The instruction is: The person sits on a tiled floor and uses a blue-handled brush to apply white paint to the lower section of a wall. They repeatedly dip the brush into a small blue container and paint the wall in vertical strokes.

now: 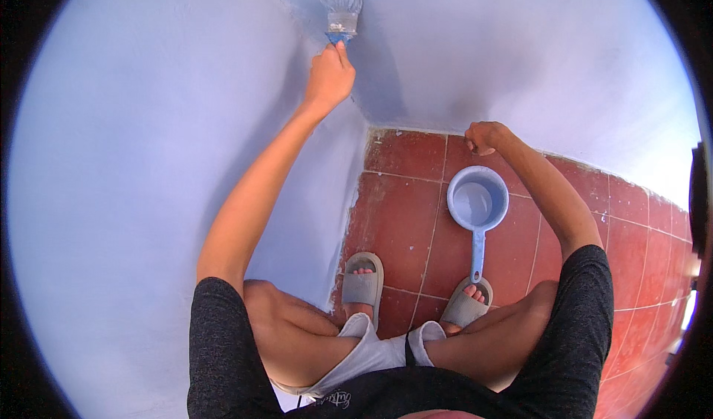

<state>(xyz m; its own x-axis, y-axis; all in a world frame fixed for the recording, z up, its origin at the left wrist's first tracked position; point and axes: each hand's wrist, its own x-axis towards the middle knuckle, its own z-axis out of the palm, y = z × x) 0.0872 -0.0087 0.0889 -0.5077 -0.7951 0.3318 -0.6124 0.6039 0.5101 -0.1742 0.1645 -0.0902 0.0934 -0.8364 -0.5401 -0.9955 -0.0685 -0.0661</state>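
My left hand [331,76] grips the blue handle of a wide paintbrush [342,15], whose bristles rest against the pale blue wall beside the inner corner, near the top of the view. Over the floor by the foot of the right-hand wall is my right hand [486,137], its fingers curled; whether anything is inside them cannot be made out. Below it, a light blue plastic dipper [477,197] stands on the floor with pale liquid inside. Its handle points towards me and ends at the toe of my right sandal.
Pale blue walls rise at the left [122,157] and ahead [501,45], meeting in a corner. Red floor tiles [401,207] bear paint spots along the wall edges. My grey sandals [362,291] are on the tiles between the left wall and the dipper's handle.
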